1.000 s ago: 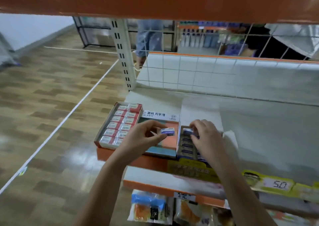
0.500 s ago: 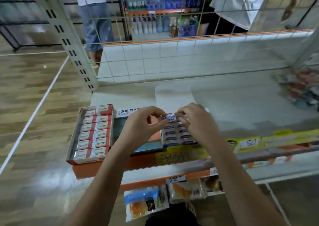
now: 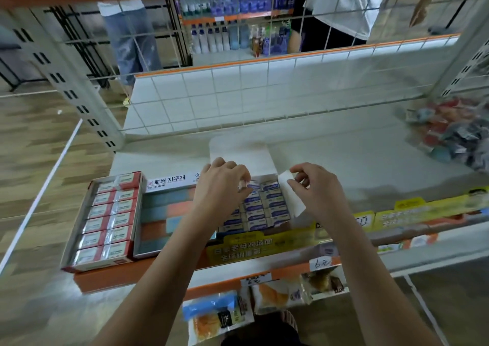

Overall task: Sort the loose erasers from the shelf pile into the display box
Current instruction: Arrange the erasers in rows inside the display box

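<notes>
The shelf (image 3: 330, 155) fills the middle of the frame, with a white grid back. A blurred pile (image 3: 455, 134) of small packets lies at its right edge. At lower left sits a tray of red-banded boxes (image 3: 105, 218), and just right of it a blue-and-orange box (image 3: 166, 213). The display box (image 3: 264, 205) at centre holds rows of blue-labelled erasers (image 3: 272, 202). The left hand (image 3: 222, 184) is over the box's far left corner, fingers curled, pinching one eraser (image 3: 243, 184). The right hand (image 3: 315, 187) pinches the box's white flap (image 3: 292, 195) at its right side.
</notes>
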Demonstrator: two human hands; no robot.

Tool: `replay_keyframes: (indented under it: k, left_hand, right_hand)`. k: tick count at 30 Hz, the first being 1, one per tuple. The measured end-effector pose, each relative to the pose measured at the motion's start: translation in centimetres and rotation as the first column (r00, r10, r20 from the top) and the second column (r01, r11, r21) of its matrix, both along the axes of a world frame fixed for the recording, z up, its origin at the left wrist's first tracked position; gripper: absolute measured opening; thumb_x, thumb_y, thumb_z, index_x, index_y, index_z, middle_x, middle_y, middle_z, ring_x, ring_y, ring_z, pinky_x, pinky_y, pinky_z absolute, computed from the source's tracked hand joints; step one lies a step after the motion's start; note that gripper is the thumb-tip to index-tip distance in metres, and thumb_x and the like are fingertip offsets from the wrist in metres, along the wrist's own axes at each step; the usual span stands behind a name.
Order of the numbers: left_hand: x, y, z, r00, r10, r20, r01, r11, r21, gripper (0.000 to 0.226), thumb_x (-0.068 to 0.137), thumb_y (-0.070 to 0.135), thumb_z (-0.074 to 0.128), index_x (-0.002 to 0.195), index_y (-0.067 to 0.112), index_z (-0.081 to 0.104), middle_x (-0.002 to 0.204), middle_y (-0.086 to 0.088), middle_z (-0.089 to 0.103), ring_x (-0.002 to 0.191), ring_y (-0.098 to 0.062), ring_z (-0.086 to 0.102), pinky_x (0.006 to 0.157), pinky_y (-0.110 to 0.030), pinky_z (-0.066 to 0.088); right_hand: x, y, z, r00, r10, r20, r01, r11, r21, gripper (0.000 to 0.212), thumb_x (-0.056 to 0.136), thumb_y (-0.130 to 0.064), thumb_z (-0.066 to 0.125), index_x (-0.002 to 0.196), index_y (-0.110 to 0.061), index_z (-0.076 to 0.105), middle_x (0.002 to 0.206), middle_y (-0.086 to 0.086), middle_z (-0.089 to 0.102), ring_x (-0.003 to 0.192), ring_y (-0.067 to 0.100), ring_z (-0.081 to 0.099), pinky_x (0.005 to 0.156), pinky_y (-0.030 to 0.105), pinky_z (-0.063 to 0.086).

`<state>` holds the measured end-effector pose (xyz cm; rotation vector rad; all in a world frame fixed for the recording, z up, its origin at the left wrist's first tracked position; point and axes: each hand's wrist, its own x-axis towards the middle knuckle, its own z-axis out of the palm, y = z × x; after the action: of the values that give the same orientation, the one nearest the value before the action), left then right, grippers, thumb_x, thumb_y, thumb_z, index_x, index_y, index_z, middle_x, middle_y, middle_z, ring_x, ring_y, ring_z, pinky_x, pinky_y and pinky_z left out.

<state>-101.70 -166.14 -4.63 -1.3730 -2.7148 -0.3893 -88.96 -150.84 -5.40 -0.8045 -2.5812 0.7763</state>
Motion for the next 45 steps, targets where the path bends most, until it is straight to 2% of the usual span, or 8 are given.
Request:
replay_keyframes:
  k: [4,13,21,24,28,34,39,45]
  left_hand:
    - [0.1,0.3,0.0,0.999,0.006,-0.048,-0.010,0.996,-0.085,0.023,0.085,0.043,0.061,0.103,0.029,0.062,0.110,0.008,0.057,0.105,-0.015,0.044,0.085,-0.027,0.030]
    - [0.7,0.4,0.3,0.991,0.043,-0.124,-0.062,0.986,-0.157,0.022,0.090,0.041,0.055,0.101,0.023,0.062,0.102,0.005,0.060,0.101,-0.018,0.047,0.087,-0.032,0.033]
    - [-0.1,2.1,2.6,0.993,-0.109,-0.039,0.103,0.987,-0.126,0.029,0.092,0.045,0.051,0.108,0.024,0.062,0.105,0.002,0.063,0.104,-0.020,0.050,0.088,-0.033,0.036]
    - [0.9,4.6,3.5,0.981,-0.189,-0.031,0.186,0.979,-0.081,0.030,0.092,0.046,0.049,0.108,0.023,0.061,0.104,0.000,0.063,0.105,-0.021,0.050,0.087,-0.034,0.035]
    - [4.4,8.7,3.7,0.960,-0.281,-0.014,0.280,0.959,-0.051,0.034,0.092,0.047,0.048,0.114,0.023,0.058,0.111,-0.001,0.061,0.108,-0.023,0.051,0.088,-0.036,0.035]
    - [12.5,16.7,2.9,0.901,-0.434,-0.011,0.433,0.901,-0.036,0.035,0.090,0.047,0.051,0.115,0.024,0.057,0.117,-0.002,0.057,0.110,-0.024,0.052,0.089,-0.036,0.035]
    - [18.1,24.1,1.1,0.889,-0.457,-0.011,0.455,0.887,-0.080,0.038,0.088,0.046,0.053,0.118,0.022,0.054,0.121,-0.004,0.054,0.112,-0.026,0.051,0.089,-0.037,0.038]
    - [21.7,32.4,0.2,0.890,-0.456,-0.028,0.448,0.883,-0.143,0.051,0.088,0.052,0.050,0.128,0.020,0.047,0.125,-0.009,0.050,0.110,-0.028,0.052,0.085,-0.039,0.041]
  right_hand:
    - [-0.1,0.2,-0.1,1.000,0.023,-0.008,-0.023,1.000,-0.010,0.023,0.088,-0.022,0.062,0.110,-0.016,0.062,0.087,-0.007,0.054,0.073,0.007,0.050,0.068,0.015,0.034]
    - [-0.1,-0.1,-0.1,1.000,0.013,-0.019,-0.013,1.000,-0.009,0.023,0.089,-0.022,0.061,0.111,-0.016,0.063,0.088,-0.008,0.055,0.072,0.006,0.049,0.070,0.015,0.036]
    - [-0.3,0.2,1.7,0.999,0.018,-0.037,-0.018,1.000,0.004,0.019,0.091,-0.023,0.059,0.106,-0.016,0.066,0.090,-0.005,0.061,0.079,0.008,0.055,0.074,0.017,0.043]
    - [1.1,1.6,2.1,0.999,-0.032,-0.014,0.033,0.996,0.078,0.020,0.089,-0.019,0.061,0.108,-0.016,0.065,0.099,0.000,0.062,0.085,0.012,0.059,0.073,0.017,0.039]
    - [4.8,4.5,2.4,0.989,-0.077,0.125,0.054,0.982,0.181,0.025,0.091,-0.021,0.057,0.115,-0.016,0.061,0.111,0.004,0.057,0.098,0.021,0.059,0.084,0.034,0.047]
    - [12.3,11.0,2.1,0.952,-0.205,0.227,0.150,0.960,0.236,0.030,0.090,-0.022,0.057,0.120,-0.016,0.058,0.123,0.008,0.051,0.108,0.027,0.054,0.088,0.036,0.044]
    - [18.6,18.2,1.0,0.923,-0.266,0.278,0.212,0.954,0.210,0.036,0.089,-0.022,0.058,0.124,-0.019,0.054,0.130,0.006,0.048,0.114,0.028,0.051,0.092,0.034,0.040]
    - [24.5,26.4,0.8,0.913,-0.319,0.253,0.269,0.939,0.215,0.040,0.087,-0.022,0.062,0.126,-0.016,0.053,0.130,0.009,0.050,0.118,0.028,0.048,0.095,0.035,0.039]
